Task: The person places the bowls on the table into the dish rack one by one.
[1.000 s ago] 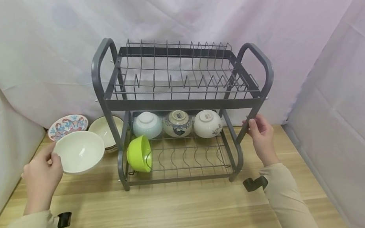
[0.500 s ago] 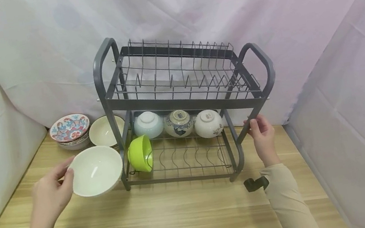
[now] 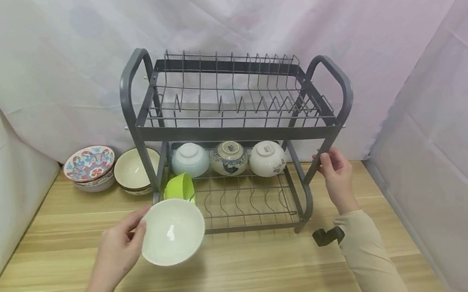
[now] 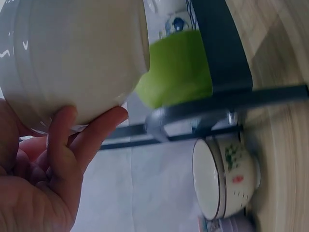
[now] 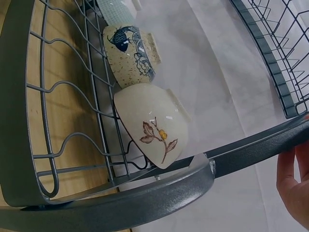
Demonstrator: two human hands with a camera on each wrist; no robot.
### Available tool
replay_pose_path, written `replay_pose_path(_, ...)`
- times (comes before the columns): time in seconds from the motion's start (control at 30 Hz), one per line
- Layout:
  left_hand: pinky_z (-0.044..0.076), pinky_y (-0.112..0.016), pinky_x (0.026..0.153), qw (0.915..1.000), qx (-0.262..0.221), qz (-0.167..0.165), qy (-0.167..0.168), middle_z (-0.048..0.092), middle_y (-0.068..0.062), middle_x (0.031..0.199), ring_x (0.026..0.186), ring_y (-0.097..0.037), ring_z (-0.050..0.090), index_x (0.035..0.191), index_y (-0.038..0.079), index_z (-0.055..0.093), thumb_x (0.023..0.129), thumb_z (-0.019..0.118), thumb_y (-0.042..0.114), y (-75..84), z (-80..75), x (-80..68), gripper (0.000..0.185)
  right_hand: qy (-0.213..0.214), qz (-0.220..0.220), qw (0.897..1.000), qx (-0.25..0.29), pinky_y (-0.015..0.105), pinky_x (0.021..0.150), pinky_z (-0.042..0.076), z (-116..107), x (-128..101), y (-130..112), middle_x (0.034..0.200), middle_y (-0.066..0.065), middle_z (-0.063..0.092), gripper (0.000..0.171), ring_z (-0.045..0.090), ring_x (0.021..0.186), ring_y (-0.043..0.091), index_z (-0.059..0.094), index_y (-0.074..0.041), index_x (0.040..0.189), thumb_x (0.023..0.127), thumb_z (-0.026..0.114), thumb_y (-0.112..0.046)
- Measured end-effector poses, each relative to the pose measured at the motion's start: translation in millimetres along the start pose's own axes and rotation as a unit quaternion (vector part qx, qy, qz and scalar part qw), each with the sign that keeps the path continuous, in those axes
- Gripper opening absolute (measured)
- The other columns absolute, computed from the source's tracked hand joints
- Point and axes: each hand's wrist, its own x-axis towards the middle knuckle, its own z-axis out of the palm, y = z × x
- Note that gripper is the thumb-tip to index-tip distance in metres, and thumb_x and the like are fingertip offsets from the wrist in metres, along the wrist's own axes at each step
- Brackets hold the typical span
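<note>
— What's changed on the left since a second ago?

— The left hand [image 3: 118, 248] has carried the white bowl [image 3: 172, 231] rightwards. It was out by the patterned bowl [image 3: 89, 164] and the cream bowl [image 3: 133, 169]; now it's in front of the rack's [image 3: 236, 130] lower left corner, above the table [image 3: 245, 277], half covering the green bowl [image 3: 178, 186]. The cream bowl shows whole again.

— How's that hand holding it?

— Thumb over the near rim, fingers curled under the outside; the left wrist view shows the fingers [image 4: 91, 137] pressed against the bowl's wall. The forearm comes in from the lower left, and the bowl's mouth tips up towards the person.

— And inside the rack?

— Same as before: the pale blue bowl [image 3: 190, 159], the fish bowl [image 3: 229, 157] and the flower bowl [image 3: 266, 158] sit upside down in a row at the back of the lower shelf.

— The right hand?

— The right hand [image 3: 335, 176] hasn't moved. Its fingers wrap the slanted bar at the rack's right end, and the sleeve rests near the table's edge.
</note>
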Motion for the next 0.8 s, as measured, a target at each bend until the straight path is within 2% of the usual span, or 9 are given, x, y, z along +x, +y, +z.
replay_pose_path(0.1,0.050,-0.019,0.051,0.9996,-0.019,-0.003,-0.019,0.066,-0.023,0.092,0.065,-0.023,0.066,0.110,-0.004,0.062,0.085,0.052,-0.004,5.6,10.0,0.3,0.027,0.001,-0.002,1.000,-0.003,0.018,0.074,0.052,0,0,1,0.088,0.006,0.062,0.010,0.061,0.082,0.010,0.060,-0.015,0.095,0.092,0.051,-0.013)
replay_pose_path(0.3,0.047,-0.018,0.048,0.9985,-0.024,-0.007,-0.048,0.068,-0.016,0.086,0.059,-0.011,0.059,0.108,0.000,0.064,0.084,0.053,-0.003,14.3,29.4,0.8,0.027,0.002,-0.003,1.000,-0.013,0.017,0.074,0.051,0,1,1,0.089,0.008,0.062,0.008,0.062,0.083,0.014,0.060,-0.015,0.095,0.092,0.052,-0.014)
replay_pose_path(0.5,0.050,-0.018,0.052,0.9956,-0.052,0.000,-0.077,0.068,-0.016,0.090,0.064,-0.011,0.062,0.106,0.001,0.065,0.083,0.054,-0.005,20.7,51.3,0.5,0.026,0.000,-0.004,1.000,-0.006,0.018,0.076,0.051,0,1,1,0.090,0.009,0.062,0.008,0.062,0.084,0.010,0.059,-0.014,0.095,0.092,0.052,-0.013)
replay_pose_path(0.67,0.042,-0.019,0.045,0.9942,-0.046,0.007,-0.097,0.067,-0.007,0.080,0.052,-0.002,0.046,0.108,0.003,0.065,0.083,0.054,-0.003,23.1,66.1,0.2,0.028,0.000,0.012,1.000,-0.003,0.020,0.078,0.051,0,-1,-3,0.090,0.008,0.062,0.009,0.062,0.087,0.014,0.059,-0.010,0.096,0.092,0.051,-0.012)
replay_pose_path(0.73,0.041,-0.019,0.045,0.9937,-0.044,0.005,-0.103,0.067,-0.006,0.079,0.051,-0.002,0.044,0.108,0.003,0.065,0.083,0.054,-0.002,23.9,71.0,0.1,0.028,-0.002,0.031,0.999,-0.032,0.020,0.080,0.050,1,-2,-8,0.094,0.009,0.062,0.014,0.061,0.089,0.014,0.059,-0.005,0.102,0.092,0.050,-0.011)
replay_pose_path(0.8,0.041,-0.018,0.046,0.9938,-0.039,0.005,-0.104,0.066,-0.005,0.077,0.052,-0.002,0.044,0.108,0.004,0.065,0.083,0.055,-0.002,24.9,75.3,0.0,0.028,-0.015,0.052,0.994,-0.094,0.022,0.084,0.049,0,-5,-15,0.102,0.011,0.060,0.023,0.059,0.094,0.015,0.056,0.001,0.112,0.092,0.051,-0.010)
